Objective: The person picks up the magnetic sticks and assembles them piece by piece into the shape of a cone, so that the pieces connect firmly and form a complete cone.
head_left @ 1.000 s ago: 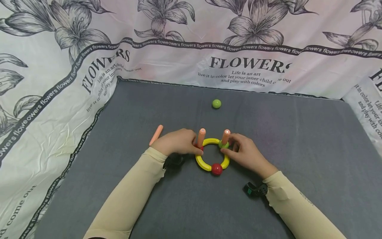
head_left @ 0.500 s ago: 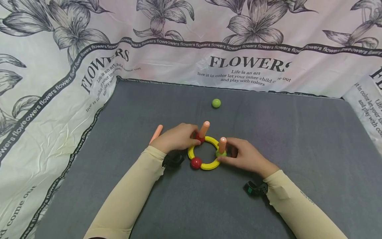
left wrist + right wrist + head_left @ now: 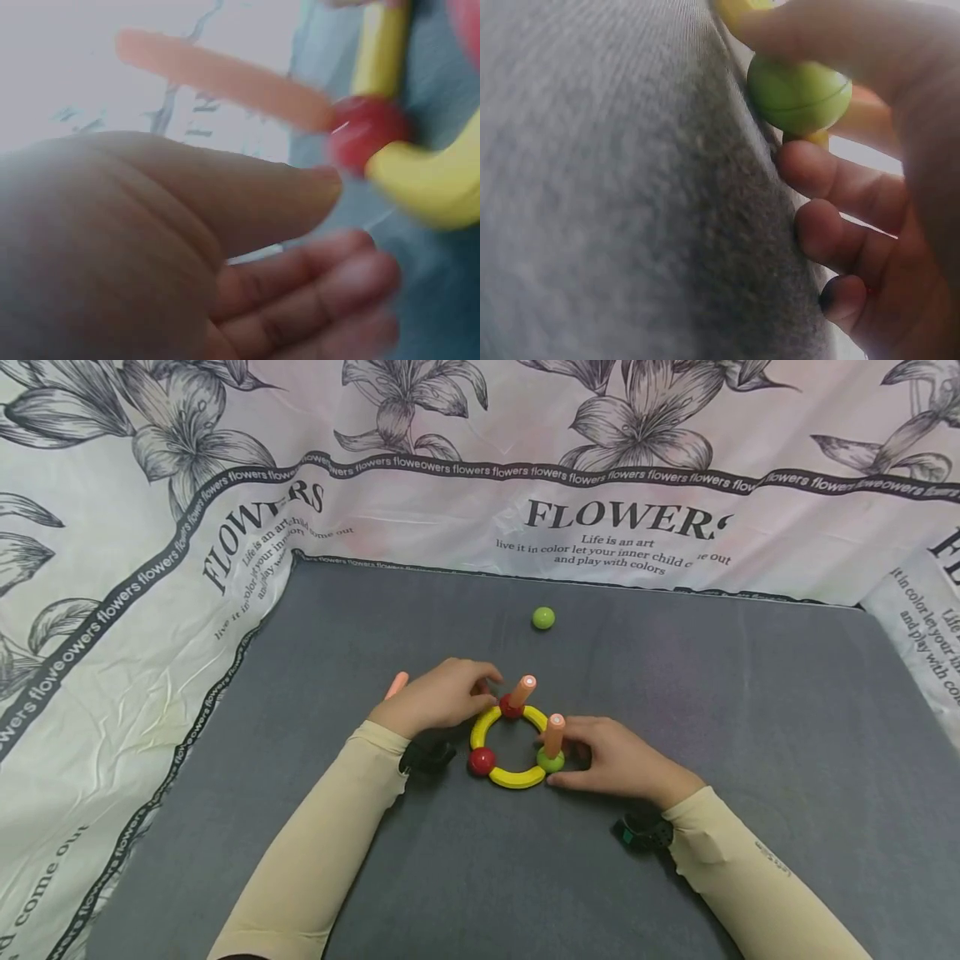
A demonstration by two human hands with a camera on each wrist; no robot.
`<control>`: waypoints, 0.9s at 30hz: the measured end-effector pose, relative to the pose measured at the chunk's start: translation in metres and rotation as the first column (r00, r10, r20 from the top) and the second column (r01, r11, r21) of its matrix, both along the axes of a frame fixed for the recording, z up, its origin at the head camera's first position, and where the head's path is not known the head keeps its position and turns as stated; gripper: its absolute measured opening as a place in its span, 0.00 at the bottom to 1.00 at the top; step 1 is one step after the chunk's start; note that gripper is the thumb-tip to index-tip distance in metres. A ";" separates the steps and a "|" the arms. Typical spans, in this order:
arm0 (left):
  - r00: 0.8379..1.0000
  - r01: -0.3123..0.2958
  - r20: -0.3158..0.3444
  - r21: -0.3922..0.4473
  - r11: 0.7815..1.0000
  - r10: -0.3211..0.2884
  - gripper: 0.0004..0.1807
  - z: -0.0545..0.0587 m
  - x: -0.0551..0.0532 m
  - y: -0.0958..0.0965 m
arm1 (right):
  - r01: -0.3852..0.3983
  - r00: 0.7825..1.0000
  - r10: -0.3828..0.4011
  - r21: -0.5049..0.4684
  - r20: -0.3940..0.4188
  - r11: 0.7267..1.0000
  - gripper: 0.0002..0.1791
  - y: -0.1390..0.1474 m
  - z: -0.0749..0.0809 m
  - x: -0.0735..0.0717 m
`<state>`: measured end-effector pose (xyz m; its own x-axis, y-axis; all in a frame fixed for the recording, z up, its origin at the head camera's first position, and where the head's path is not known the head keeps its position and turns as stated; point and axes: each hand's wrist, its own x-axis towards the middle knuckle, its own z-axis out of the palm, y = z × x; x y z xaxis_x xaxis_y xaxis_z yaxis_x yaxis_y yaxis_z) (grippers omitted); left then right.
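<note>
A ring of yellow curved pieces (image 3: 517,778) lies on the grey surface, joined by balls. Orange sticks rise from its far red ball (image 3: 512,707) and its green ball (image 3: 550,761); the near-left red ball (image 3: 482,762) bears none. My right hand (image 3: 618,762) holds the green ball between thumb and fingers, beside the upright stick (image 3: 553,737). In the right wrist view the thumb lies over the green ball (image 3: 799,94). My left hand (image 3: 446,695) is just left of the far red ball, fingers loosely bent around nothing. The left wrist view, blurred, shows its thumb apart from the stick (image 3: 225,79).
A loose green ball (image 3: 543,618) sits farther back on the grey surface (image 3: 712,693). Another orange stick (image 3: 397,684) lies partly hidden behind my left hand. White flower-printed cloth (image 3: 450,510) borders the back and left.
The ring has turned clockwise and shifted left, its bare red ball going from the front to the near left. My left hand has let go of the far red ball; my right moved nearer me.
</note>
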<state>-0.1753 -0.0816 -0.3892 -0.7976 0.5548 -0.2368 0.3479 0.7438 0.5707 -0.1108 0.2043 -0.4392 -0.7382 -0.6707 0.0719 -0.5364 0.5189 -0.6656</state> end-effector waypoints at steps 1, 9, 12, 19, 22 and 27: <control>1.000 -0.020 -0.019 -0.014 1.000 0.019 0.21 0.004 0.000 -0.005 | -0.001 1.000 0.001 -0.006 -0.002 1.000 0.21 0.000 -0.001 0.000; 0.937 -0.345 -0.144 -0.226 0.911 0.319 0.18 0.024 -0.004 -0.054 | 0.040 0.998 -0.041 -0.034 -0.038 0.999 0.18 -0.002 -0.002 -0.002; 0.928 -0.372 -0.132 -0.332 0.867 0.348 0.17 0.023 -0.006 -0.065 | 0.074 0.996 -0.075 -0.026 -0.053 0.997 0.18 -0.004 -0.003 -0.001; 0.966 -0.234 0.024 -0.331 0.914 0.256 0.29 0.015 -0.011 -0.064 | 0.129 0.990 -0.130 -0.013 -0.057 0.992 0.19 -0.005 -0.003 0.000; 0.979 -0.165 0.077 -0.233 0.958 0.188 0.21 0.014 -0.010 -0.054 | 0.136 0.989 -0.136 -0.004 -0.053 0.991 0.19 -0.005 -0.003 0.001; 0.994 -0.033 0.103 0.020 0.999 0.031 0.08 0.021 -0.003 -0.035 | 0.134 0.990 -0.133 0.010 -0.049 0.991 0.19 -0.005 -0.001 0.000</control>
<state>-0.1784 -0.1162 -0.3687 -0.7871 0.5351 -0.3069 0.2626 0.7409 0.6182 -0.1108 0.1996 -0.4405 -0.8172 -0.5674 0.1016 -0.4930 0.5967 -0.6331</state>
